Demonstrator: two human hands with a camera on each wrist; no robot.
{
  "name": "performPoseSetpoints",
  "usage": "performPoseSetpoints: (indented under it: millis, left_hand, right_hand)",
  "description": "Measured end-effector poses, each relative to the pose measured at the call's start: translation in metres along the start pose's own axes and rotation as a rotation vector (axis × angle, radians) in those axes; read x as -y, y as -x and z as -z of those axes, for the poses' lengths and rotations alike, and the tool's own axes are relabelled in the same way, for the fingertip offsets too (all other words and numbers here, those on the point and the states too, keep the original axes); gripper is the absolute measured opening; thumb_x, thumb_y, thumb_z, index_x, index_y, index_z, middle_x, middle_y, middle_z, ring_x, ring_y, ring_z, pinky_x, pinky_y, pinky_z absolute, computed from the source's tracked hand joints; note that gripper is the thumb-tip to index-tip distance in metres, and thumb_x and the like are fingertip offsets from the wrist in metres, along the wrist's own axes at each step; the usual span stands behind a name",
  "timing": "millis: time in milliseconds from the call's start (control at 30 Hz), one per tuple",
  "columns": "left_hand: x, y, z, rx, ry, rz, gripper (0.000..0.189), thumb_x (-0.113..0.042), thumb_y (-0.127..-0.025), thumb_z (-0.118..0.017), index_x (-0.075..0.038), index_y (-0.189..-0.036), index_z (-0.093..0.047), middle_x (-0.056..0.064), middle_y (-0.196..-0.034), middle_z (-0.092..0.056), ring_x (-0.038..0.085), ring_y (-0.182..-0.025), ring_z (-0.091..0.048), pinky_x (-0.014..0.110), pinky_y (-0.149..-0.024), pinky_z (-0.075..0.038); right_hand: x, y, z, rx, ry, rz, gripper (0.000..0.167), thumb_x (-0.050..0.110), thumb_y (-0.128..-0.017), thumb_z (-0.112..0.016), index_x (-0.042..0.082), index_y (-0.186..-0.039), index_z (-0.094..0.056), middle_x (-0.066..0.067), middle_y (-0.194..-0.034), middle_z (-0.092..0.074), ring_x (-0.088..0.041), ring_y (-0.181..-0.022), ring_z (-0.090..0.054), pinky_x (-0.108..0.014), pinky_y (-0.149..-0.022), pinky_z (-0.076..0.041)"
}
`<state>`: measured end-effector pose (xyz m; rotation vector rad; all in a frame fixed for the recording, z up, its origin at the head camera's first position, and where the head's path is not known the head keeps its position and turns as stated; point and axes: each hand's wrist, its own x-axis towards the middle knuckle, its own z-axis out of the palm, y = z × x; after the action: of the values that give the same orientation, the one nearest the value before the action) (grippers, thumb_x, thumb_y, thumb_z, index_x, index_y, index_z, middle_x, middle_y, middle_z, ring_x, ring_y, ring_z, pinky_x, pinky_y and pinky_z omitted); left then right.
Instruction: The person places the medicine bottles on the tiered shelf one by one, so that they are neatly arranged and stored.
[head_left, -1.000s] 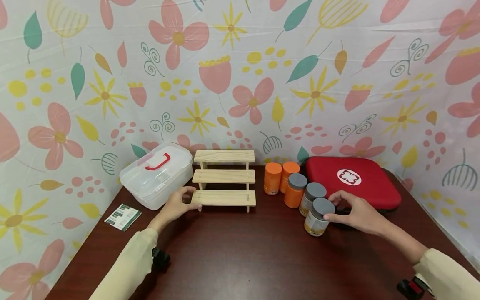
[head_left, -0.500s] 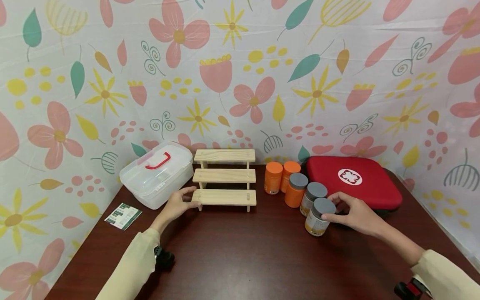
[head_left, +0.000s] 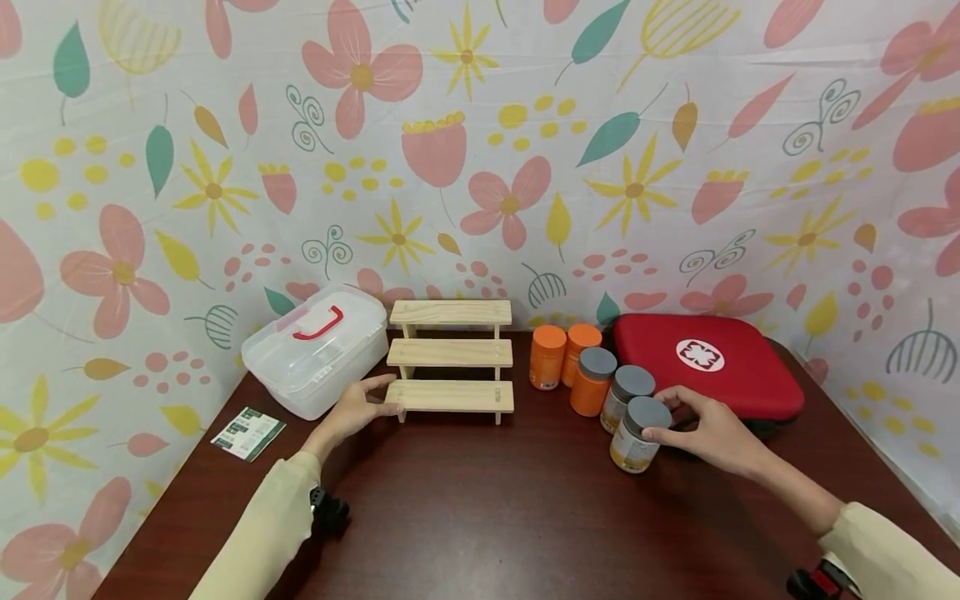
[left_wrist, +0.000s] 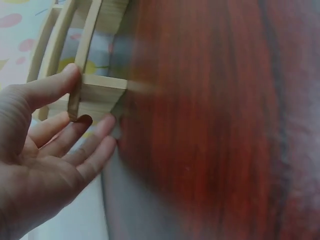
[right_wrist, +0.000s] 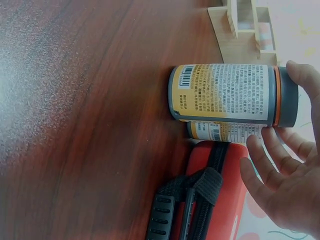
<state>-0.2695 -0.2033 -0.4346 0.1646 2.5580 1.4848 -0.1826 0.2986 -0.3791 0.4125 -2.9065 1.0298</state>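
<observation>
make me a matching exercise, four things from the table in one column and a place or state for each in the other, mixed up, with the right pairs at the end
Things
1. clear plastic box
2. wooden stand
3. red case
4. nearest jar

Place or state
A. held by the right hand
B. has a white round emblem
C. touched by the left hand at one end
D. has a red handle on top

Right pairs: 1-D, 2-C, 3-B, 4-A
</observation>
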Motion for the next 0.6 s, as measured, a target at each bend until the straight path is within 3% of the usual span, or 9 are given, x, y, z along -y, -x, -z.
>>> performPoseSetpoints:
  millis: [200,267,600]
  left_hand:
    - [-0.003,0.004,0.0,0.0,0.028,0.015,0.068,-0.018,-0.086,-0.074,-0.001,-0.145,-0.044,0.027,-0.132,-0.056,0.029,-0.105,-0.065,0.037,-0.086,-0.051]
    - [0.007,-0.002,-0.001,-0.009,0.037,0.02,0.069,-0.021,-0.084,-0.076,-0.004,-0.145,-0.046,0.024,-0.133,-0.057,0.027,-0.105,-0.065,0.036,-0.087,-0.05]
    - [0.012,-0.004,-0.002,-0.018,0.045,0.02,0.069,-0.021,-0.084,-0.076,-0.005,-0.144,-0.047,0.022,-0.136,-0.056,0.029,-0.109,-0.062,0.037,-0.088,-0.049]
  right_hand:
    - [0.001,0.003,-0.005,-0.054,0.006,-0.002,0.047,0.031,-0.085,-0.076,0.007,-0.121,-0.059,-0.01,-0.111,-0.065,0.009,-0.09,-0.049,-0.024,-0.074,-0.052]
    - [0.0,0.004,-0.007,-0.072,0.008,-0.006,0.047,0.032,-0.085,-0.076,0.007,-0.121,-0.059,-0.01,-0.111,-0.065,0.01,-0.09,-0.048,-0.023,-0.073,-0.052]
    - [0.002,0.009,-0.015,-0.143,0.004,-0.001,0.048,0.027,-0.085,-0.076,0.005,-0.124,-0.06,-0.014,-0.116,-0.064,0.01,-0.092,-0.045,-0.019,-0.07,-0.051]
